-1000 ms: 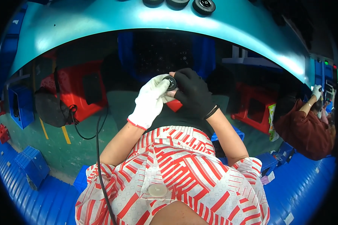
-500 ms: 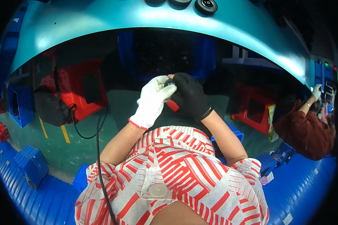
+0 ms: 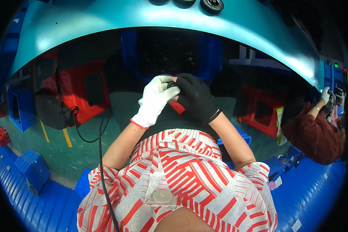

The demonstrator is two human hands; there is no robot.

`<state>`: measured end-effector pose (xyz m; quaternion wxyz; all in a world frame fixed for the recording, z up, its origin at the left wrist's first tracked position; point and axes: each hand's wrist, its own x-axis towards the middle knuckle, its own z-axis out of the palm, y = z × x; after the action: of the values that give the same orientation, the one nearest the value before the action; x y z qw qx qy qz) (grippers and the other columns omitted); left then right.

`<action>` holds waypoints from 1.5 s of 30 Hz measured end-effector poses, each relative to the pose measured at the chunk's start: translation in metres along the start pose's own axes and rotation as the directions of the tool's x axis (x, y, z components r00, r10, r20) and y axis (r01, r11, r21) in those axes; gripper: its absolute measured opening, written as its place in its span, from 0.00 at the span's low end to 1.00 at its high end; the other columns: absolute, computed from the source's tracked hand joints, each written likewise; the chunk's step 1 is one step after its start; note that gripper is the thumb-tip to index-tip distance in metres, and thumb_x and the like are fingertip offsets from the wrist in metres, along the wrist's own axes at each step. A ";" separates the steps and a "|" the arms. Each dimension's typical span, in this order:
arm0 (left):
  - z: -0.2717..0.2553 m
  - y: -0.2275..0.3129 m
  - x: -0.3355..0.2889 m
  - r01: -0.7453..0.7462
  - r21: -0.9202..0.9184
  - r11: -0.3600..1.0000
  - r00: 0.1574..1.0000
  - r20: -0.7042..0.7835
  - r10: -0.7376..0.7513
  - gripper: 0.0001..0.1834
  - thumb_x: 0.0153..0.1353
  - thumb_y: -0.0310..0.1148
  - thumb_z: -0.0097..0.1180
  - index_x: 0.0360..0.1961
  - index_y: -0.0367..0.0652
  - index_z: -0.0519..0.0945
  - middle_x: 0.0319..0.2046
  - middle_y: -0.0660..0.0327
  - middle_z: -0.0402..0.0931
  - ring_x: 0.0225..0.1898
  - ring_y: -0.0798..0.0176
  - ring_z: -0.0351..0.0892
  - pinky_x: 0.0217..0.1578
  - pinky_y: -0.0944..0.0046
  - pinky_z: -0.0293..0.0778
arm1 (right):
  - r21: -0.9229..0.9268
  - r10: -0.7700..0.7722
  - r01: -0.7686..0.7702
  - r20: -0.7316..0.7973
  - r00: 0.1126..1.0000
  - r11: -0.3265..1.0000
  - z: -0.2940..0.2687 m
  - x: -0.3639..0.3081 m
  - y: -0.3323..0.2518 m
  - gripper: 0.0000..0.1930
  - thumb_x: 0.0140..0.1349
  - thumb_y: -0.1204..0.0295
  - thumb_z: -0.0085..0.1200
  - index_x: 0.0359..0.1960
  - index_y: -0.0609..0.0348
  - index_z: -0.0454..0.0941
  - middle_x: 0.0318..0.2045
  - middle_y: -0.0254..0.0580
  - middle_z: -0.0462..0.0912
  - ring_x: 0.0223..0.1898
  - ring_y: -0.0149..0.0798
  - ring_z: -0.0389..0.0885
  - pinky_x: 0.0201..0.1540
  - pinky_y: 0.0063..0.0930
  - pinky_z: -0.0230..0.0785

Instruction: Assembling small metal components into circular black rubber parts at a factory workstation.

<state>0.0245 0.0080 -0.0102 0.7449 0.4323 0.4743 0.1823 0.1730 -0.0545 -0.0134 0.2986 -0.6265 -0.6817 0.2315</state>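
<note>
- Head view: the small dark part (image 3: 172, 84) sits between your two gloved hands, above your lap, with only a sliver of it showing.
- Your left hand (image 3: 154, 99), in a white glove, pinches it from its left side, the thumb laid across its near face.
- Your right hand (image 3: 196, 96), in a black glove with bare fingertips, grips it from the right, fingers curled around that side.
- The part lies to the right of your left palm and to the left of your right one; both hands touch it, so neither is nearer.
- Your fingers hide too much to show which way its axis points.
- Beyond your hands is a blue crate (image 3: 130, 58); farther off, a black wheel (image 3: 212, 5) lies on the teal table (image 3: 104, 17).
</note>
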 end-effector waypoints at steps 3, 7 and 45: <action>0.000 0.005 0.000 -0.043 0.127 0.991 0.999 0.003 0.043 0.22 0.57 0.25 0.58 0.53 0.31 0.70 0.34 0.55 0.80 0.33 0.68 0.80 0.37 0.71 0.75 | -0.025 -0.091 0.091 0.015 0.996 0.996 -0.002 0.003 0.006 0.23 0.46 0.74 0.66 0.47 0.58 0.76 0.44 0.46 0.77 0.44 0.46 0.77 0.43 0.33 0.71; 0.003 0.001 -0.002 -0.129 0.247 0.960 0.991 -0.007 0.135 0.24 0.57 0.25 0.58 0.54 0.30 0.68 0.33 0.55 0.80 0.33 0.68 0.80 0.37 0.71 0.75 | -0.064 -0.077 0.080 0.037 0.996 0.995 0.001 0.002 0.007 0.23 0.44 0.74 0.65 0.46 0.57 0.76 0.42 0.46 0.77 0.43 0.47 0.76 0.42 0.35 0.71; -0.008 -0.011 0.001 0.034 -0.390 0.920 0.996 0.086 0.000 0.19 0.59 0.27 0.56 0.51 0.31 0.72 0.39 0.54 0.76 0.35 0.64 0.80 0.42 0.65 0.78 | 0.150 -0.005 -0.013 0.121 0.993 0.989 -0.008 0.007 0.014 0.21 0.51 0.69 0.62 0.48 0.55 0.75 0.43 0.46 0.77 0.42 0.48 0.77 0.43 0.35 0.71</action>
<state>0.0161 0.0064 -0.0206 0.8371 0.2782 0.4003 0.2484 0.1886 -0.0464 -0.0169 0.3028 -0.5884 -0.6779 0.3203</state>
